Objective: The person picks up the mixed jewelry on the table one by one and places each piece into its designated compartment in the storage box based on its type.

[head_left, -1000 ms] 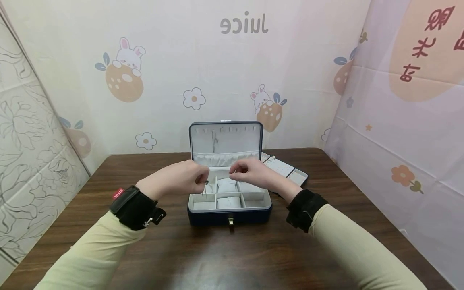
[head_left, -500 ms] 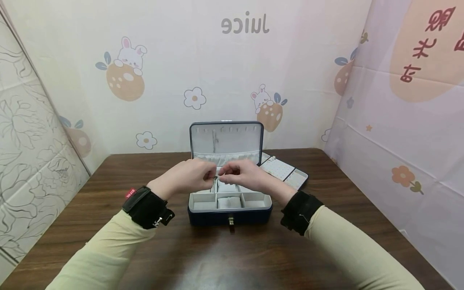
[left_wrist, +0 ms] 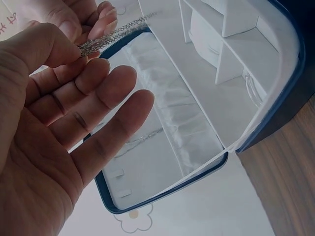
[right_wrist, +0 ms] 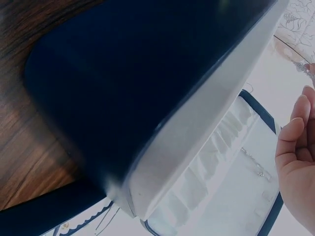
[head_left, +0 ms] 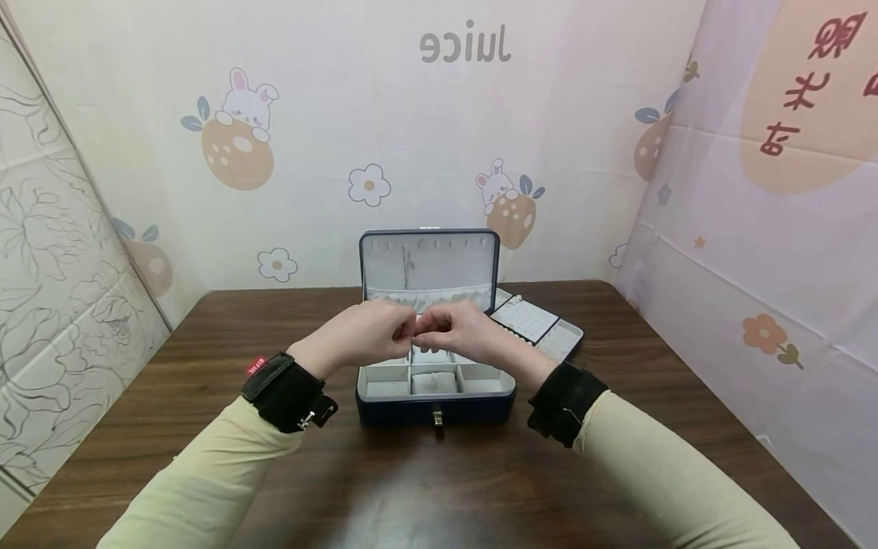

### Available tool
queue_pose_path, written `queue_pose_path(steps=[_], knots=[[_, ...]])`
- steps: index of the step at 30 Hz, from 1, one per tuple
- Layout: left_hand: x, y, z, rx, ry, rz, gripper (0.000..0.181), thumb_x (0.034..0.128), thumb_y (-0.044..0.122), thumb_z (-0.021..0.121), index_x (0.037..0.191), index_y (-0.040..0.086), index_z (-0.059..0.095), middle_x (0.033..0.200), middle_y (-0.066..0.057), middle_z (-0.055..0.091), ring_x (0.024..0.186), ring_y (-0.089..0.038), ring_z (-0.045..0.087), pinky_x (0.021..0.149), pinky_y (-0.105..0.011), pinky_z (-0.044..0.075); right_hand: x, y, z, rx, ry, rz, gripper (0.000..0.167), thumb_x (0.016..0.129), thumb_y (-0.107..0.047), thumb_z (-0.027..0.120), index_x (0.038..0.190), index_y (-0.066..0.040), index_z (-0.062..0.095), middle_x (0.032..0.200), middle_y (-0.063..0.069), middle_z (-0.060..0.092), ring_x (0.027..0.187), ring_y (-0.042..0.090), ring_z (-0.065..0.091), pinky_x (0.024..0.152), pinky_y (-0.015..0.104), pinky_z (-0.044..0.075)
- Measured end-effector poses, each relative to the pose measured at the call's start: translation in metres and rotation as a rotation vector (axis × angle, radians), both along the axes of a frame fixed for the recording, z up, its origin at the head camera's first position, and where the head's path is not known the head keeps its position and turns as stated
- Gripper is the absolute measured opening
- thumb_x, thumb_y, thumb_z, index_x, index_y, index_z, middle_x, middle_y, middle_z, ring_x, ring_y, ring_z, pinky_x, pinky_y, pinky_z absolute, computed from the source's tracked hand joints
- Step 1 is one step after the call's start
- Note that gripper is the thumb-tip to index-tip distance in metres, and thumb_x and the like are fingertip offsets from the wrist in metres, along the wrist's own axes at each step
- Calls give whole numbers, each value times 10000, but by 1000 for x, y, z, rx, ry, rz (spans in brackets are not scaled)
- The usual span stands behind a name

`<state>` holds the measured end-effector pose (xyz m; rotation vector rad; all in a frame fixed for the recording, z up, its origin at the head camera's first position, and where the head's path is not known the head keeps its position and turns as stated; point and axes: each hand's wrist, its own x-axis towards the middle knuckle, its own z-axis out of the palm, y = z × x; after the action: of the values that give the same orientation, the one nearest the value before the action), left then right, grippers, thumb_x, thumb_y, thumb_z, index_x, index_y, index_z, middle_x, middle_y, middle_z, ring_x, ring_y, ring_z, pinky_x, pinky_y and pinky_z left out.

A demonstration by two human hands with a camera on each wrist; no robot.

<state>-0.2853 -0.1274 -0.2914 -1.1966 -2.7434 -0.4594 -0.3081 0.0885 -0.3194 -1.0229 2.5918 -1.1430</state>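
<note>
My left hand (head_left: 363, 332) pinches a fine silver chain (left_wrist: 118, 35) between thumb and forefinger, its other fingers loosely spread in the left wrist view. The chain dangles in a doubled bundle. My right hand (head_left: 461, 332) is at the left fingertips, thumb and forefinger close together; whether they grip the chain is hidden. Both hands are above an open navy jewelry box (head_left: 398, 414) with pale compartments. Inside its raised lid (head_left: 453, 263) hangs another silver chain (right_wrist: 256, 164) over a gathered pocket (left_wrist: 167, 103).
Behind the box's right side, a pale jewelry tray (head_left: 527, 317) lies on the brown wooden table (head_left: 439, 488). Cushions (head_left: 434, 383) fill some compartments, and thin silver jewelry (left_wrist: 252, 91) lies in one. A patterned cloth backdrop (head_left: 309, 114) stands behind.
My left hand has moved right with the chain, and my right hand has moved left to meet it. Their fingertips are now together above the box, which has stayed put.
</note>
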Motion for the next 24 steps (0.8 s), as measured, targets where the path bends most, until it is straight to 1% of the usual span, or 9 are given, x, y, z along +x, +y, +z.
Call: queue_pose_path(steps=[3, 9, 17, 20, 24], knots=[[0, 0, 0, 5, 1, -3, 169, 881, 46, 639, 777, 153, 560, 701, 66, 462, 662, -99, 454, 580, -246, 360, 1, 0, 1, 12, -7, 9, 111, 991, -266, 692, 1028, -175, 742, 880, -44, 710, 842, 166, 651, 757, 336, 542], [-1, 0, 1, 4, -3, 0, 143, 893, 58, 651, 805, 152, 588, 724, 62, 501, 685, -103, 481, 599, -256, 395, 2, -1, 2, 2, -11, 19, 77, 1002, -219, 674, 991, -169, 731, 866, -33, 699, 853, 235, 646, 749, 339, 528], [-3, 0, 0, -1, -10, -2, 113, 907, 69, 653, 835, 143, 606, 746, 59, 534, 695, -108, 496, 599, -260, 415, -1, 1, 3, -8, 4, 34, 99, 1011, -207, 659, 1012, -141, 732, 868, -30, 701, 827, 179, 639, 739, 329, 532], [-4, -1, -1, 0, -25, 10, 100, 908, 81, 650, 846, 144, 603, 755, 57, 547, 683, -108, 498, 585, -263, 413, -2, 2, 4, -5, 13, 25, 109, 1015, -217, 654, 1020, -146, 737, 867, -35, 700, 829, 182, 645, 736, 330, 534], [-4, -2, -4, 16, -55, 26, 55, 921, 117, 640, 885, 155, 624, 785, 64, 585, 683, -98, 518, 590, -271, 435, -2, 3, 8, -6, 15, 15, 154, 1024, -242, 641, 1050, -125, 737, 871, -28, 694, 843, 195, 651, 751, 344, 539]])
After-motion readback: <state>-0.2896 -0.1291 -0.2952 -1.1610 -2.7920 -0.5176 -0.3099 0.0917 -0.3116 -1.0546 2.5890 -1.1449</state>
